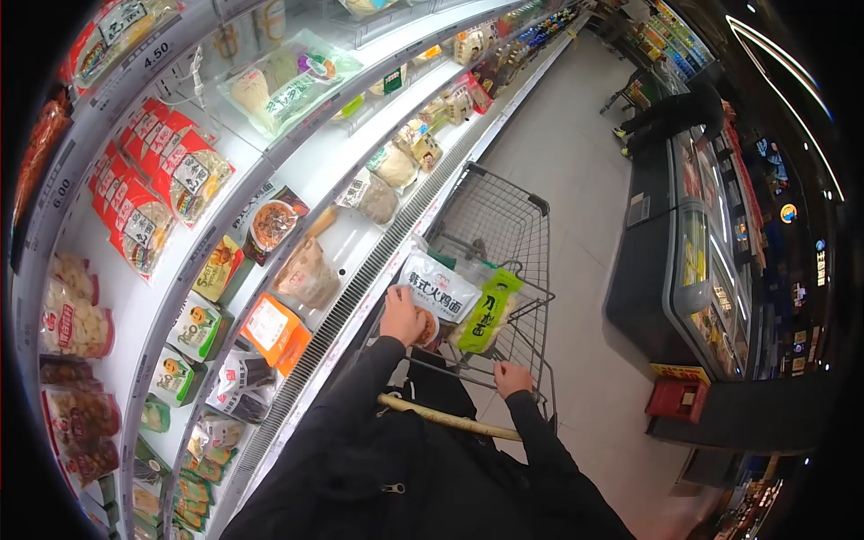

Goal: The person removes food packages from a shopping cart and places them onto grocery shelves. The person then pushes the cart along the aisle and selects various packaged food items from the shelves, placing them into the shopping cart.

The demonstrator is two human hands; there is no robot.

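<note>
My left hand (pixel 402 317) is closed on the lower left edge of a silver noodle package (pixel 440 286), which has a food picture near its bottom. The package is over the near end of a wire shopping cart (pixel 531 236). Beside it on the right, a green noodle package (pixel 487 310) leans in the cart. My right hand (pixel 512 379) is curled at the cart's near right side; whether its fingers hold the wire is too small to make out. The cart's yellowish handle (pixel 450 419) crosses in front of my body.
Refrigerated shelves with red noodle packs (pixel 135 211), an orange package (pixel 274 333) and white-green boxes (pixel 196 326) line the left. A freezer case (pixel 643 261) stands right, with a red box (pixel 677 399) at its near end. A person in dark clothes (pixel 688 112) bends over farther back.
</note>
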